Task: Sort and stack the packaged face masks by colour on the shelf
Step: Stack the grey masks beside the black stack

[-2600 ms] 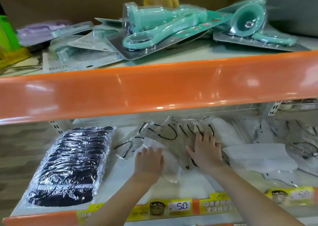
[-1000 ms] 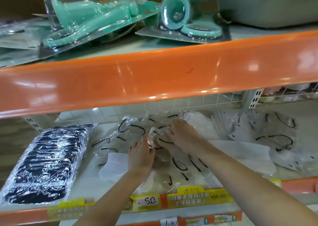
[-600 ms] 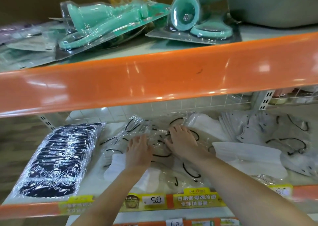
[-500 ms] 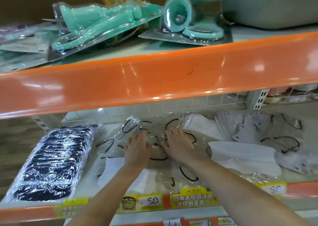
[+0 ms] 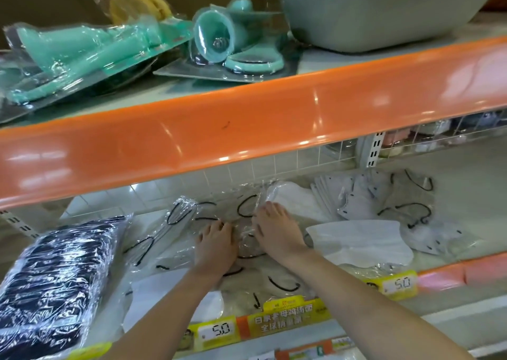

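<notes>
On the lower shelf lies a loose heap of beige masks with black ear loops in clear wrappers. My left hand and my right hand rest side by side on top of this heap, fingers straight and pointing to the back. A wrapped stack of black masks lies at the left. White masks lie right of my right hand, one more behind it. Grey masks with black loops are spread at the far right.
The orange edge of the upper shelf hangs low over the masks. On it lie teal tools in blister packs and a grey tub. Yellow price tags line the lower shelf's front edge. A wire grid backs the shelf.
Both hands stay on the beige heap and have shifted only slightly. Earlier the right hand's fingers were curled in the wrappers; they now lie flat. The view has swung a little to the right.
</notes>
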{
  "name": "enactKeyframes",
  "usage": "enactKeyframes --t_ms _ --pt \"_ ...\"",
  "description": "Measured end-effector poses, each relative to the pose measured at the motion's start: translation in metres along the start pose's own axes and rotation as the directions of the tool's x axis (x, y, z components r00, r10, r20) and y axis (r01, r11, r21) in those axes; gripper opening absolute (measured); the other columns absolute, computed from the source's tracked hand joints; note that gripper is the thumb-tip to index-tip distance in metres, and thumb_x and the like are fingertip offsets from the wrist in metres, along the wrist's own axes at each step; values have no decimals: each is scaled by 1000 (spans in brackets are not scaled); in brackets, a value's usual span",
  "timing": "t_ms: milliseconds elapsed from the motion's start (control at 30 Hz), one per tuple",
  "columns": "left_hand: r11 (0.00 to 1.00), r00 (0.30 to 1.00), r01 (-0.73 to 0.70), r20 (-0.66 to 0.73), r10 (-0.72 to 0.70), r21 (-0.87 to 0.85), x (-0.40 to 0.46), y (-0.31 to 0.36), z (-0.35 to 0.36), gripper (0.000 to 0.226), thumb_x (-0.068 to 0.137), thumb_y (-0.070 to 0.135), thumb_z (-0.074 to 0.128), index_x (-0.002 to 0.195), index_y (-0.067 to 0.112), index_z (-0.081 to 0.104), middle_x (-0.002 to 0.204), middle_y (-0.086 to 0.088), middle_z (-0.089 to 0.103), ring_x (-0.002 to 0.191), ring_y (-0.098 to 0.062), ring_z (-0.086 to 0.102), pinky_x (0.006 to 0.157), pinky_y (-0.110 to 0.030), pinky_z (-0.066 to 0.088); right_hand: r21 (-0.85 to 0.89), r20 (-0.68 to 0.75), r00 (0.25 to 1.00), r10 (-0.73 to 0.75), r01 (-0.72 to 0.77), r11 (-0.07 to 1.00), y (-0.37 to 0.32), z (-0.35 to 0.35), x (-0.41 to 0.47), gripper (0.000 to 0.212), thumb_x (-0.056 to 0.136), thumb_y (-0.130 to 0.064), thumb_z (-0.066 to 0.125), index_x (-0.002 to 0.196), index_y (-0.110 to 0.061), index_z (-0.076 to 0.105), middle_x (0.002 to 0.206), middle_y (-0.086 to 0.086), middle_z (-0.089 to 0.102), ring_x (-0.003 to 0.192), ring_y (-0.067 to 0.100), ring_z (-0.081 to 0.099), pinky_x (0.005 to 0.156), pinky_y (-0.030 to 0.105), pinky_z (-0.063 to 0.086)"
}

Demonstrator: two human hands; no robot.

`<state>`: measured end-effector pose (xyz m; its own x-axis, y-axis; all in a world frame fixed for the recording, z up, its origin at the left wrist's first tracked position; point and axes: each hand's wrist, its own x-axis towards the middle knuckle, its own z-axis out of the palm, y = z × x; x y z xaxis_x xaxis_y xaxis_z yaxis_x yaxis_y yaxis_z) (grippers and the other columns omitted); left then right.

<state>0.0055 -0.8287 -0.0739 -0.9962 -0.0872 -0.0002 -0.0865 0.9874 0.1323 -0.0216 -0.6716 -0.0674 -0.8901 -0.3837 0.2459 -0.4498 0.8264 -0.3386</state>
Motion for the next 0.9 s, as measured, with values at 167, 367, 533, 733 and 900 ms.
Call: enactKeyframes --t_ms 167,367,533,733,900 --pt "995 999 49 -18 -48 87 -1 10 -10 34 101 35 31 122 18 52 124 -6 51 118 -27 47 100 -39 32 -99 48 958 282 -276 956 42 -21 5 59 99 -52 23 140 -12 37 147 11 34 137 28 27 115 41 20" --pt "1000 996 5 -87 -3 21 -2 36 -10 34 98 21 38 131 14 42 134 -7 46 125 -27 39 103 -38 34 -203 96 962 255 -232 951 69 -20 -14 61 98 -52 30 143 -10 32 148 8 36 137 24 30 114 38 21" --pt "951 986 -164 -58 154 -262 0 60 -8 46 91 -1 38 135 14 44 136 -6 51 119 -24 50 94 -34 42 -149 99 985 141 -126 981 68 -18 -26 49 97 -48 37 134 -18 46 136 -1 49 128 19 40 109 33 27" --pt "802 995 -35 -100 -31 -596 10 65 -3 38 95 1 42 132 7 44 124 -9 56 106 -22 54 84 -29 39 -65 78 993 89 -84 994 72 -20 -33 38 96 -44 43 121 -18 53 123 0 52 118 22 46 103 35 32" --pt "584 978 161 50 -202 -796 20 68 -4 45 96 32 54 130 3 45 108 -2 58 96 -17 56 80 -30 40 -79 69 997 19 -14 997 72 -16 -42 42 91 -43 31 117 -18 53 121 0 50 116 24 42 102 39 35"
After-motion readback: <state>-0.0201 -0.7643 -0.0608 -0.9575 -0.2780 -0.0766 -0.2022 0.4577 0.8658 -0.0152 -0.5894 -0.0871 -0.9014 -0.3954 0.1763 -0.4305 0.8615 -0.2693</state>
